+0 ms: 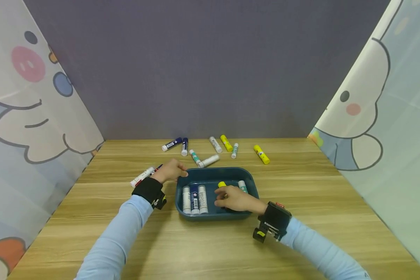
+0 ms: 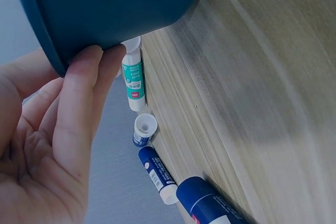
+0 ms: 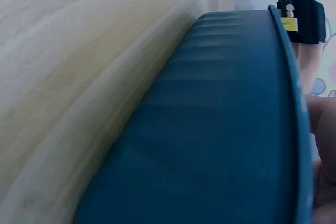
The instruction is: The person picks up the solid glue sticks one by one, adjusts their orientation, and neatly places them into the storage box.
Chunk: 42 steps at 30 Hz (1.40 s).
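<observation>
We saw a dark blue tray on a wood-grain table, with a person reaching in from both sides. The left hand was clamped on the tray's far left corner, its fingers and thumb pinching the rim. The right hand was inside the tray, right of the middle, thumb and fingers a little apart at the tips. It partly covered a yellow glue stick, whose end showed just beyond the fingers; we could not tell whether the hand gripped it.

At the tray's left end, three sticks lay side by side: a white stick, a navy stick and a second white stick. Near the right end we saw part of a teal-and-white stick.

More sticks lay scattered on the table. Beyond the tray, from left to right, were two navy-and-white sticks, a teal-banded stick, two pale sticks, a bright yellow stick, a small teal-and-white one and, farthest right, another yellow one. Left of the tray, a white-and-red stick lay beside a dark stick partly hidden by the left hand.

Both wrists wore black camera bands over light blue sleeves.
</observation>
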{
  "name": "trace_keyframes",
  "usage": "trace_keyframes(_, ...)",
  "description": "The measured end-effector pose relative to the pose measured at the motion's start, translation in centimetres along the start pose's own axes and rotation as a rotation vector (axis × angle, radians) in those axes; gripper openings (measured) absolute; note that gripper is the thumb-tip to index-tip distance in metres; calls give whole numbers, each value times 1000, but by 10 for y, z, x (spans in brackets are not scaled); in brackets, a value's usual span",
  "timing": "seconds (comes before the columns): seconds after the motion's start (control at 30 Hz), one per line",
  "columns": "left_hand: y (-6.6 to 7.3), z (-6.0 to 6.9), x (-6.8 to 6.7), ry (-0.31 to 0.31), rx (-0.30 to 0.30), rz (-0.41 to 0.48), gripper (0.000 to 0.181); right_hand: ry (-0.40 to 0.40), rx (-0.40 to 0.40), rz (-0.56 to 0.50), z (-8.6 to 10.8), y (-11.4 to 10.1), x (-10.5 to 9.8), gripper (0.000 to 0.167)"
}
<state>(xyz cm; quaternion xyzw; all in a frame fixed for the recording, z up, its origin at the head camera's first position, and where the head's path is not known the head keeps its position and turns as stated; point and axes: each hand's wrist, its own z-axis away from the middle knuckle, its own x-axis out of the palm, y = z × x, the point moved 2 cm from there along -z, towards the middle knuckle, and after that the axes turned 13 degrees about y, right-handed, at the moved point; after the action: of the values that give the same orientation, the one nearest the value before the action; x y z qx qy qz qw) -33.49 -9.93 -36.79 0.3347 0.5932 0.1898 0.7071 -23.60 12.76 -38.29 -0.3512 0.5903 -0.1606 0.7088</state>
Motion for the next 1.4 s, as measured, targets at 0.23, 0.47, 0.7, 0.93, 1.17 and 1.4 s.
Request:
trace_keyframes(0.23,1,0,-3,5,0,-12,31,15,-66,-6,-1,-10,-11,42)
trace_keyframes(0.47,0,1,-4,10,3,6,31,92,-111,-30,-2,-15,-27,40)
trace_keyframes(0.7,0,2,-4,1,-13,20,32,167,-94,-150,-5,-9,-52,52)
trace_keyframes(0.93,1,1,-6,11,-2,18,32,307,-64,-115,-16,16,-84,62)
trace_keyframes(1.17,0,2,-2,9,-4,44,29,385,27,-73,-25,63,-105,68)
trace_keyframes(1.4,1,4,0,23,-4,42,27,425,122,23,-34,100,-122,67)
